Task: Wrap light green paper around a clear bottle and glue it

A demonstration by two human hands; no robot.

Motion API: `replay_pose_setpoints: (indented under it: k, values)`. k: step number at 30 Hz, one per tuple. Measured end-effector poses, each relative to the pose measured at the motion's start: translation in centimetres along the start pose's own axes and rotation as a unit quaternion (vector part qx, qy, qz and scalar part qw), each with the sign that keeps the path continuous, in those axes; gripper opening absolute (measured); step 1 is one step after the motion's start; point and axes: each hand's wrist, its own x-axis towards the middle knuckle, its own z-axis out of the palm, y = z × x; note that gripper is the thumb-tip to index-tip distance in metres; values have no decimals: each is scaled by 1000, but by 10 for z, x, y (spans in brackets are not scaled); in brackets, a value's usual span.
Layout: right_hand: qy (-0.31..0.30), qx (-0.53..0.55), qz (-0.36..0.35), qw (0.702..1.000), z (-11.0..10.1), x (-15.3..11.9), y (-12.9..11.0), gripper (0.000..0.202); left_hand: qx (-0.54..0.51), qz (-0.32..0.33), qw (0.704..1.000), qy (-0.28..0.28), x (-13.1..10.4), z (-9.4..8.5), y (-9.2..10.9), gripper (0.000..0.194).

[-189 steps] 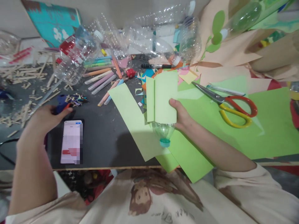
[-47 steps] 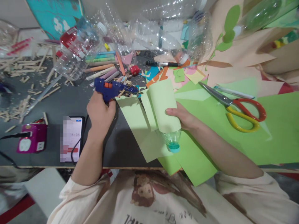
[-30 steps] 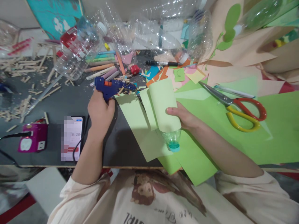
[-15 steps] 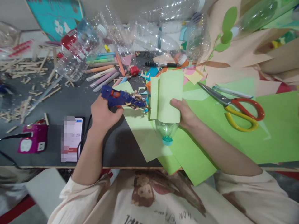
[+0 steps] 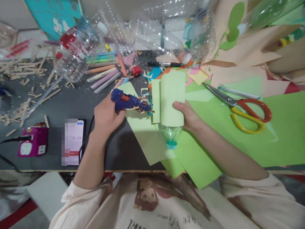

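Observation:
My left hand [image 5: 108,111] grips a blue hot glue gun [image 5: 125,100], its nozzle end crusted with wood bits and pointing right at the paper's loose edge. In my right hand [image 5: 188,115] is a clear plastic bottle [image 5: 172,132] with a green cap, cap end toward me. Pale green paper [image 5: 172,98] wraps the bottle, and my thumb presses on it. A flap of that paper [image 5: 156,101] stands off on the left side, close to the nozzle. Whether the nozzle touches the flap I cannot tell.
Scissors [image 5: 250,116] with red and yellow handles lie at right on green sheets [image 5: 283,136]. Clear bottles [image 5: 154,35] and several markers [image 5: 105,76] are at the back. Wood sticks [image 5: 26,70], a purple power adapter [image 5: 33,141] and a phone [image 5: 75,143] occupy the left.
The glue gun has tilted slightly in my left hand, its rear end shifting right. The wrapped bottle stays nearly in place in my right hand.

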Motion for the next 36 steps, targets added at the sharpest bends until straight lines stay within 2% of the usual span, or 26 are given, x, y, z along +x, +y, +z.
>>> replay_pose_setpoints:
  k: [7, 19, 25, 36]
  values:
    - [-40, 16, 14, 999, 1, -5, -5, 53, 6, -13, 1000, 11, 1, 1, -4, 41]
    - [-37, 13, 38, 999, 4, -6, -8, 49, 17, -34, 998, 52, 3, 0, -3, 42]
    - [-59, -36, 34, 997, -1, -2, -5, 54, 29, -62, 995, 79, 4, 2, -11, 42]
    - [-84, -69, 52, 993, -4, -3, -7, 52, 20, -82, 993, 81, 6, 4, -18, 36]
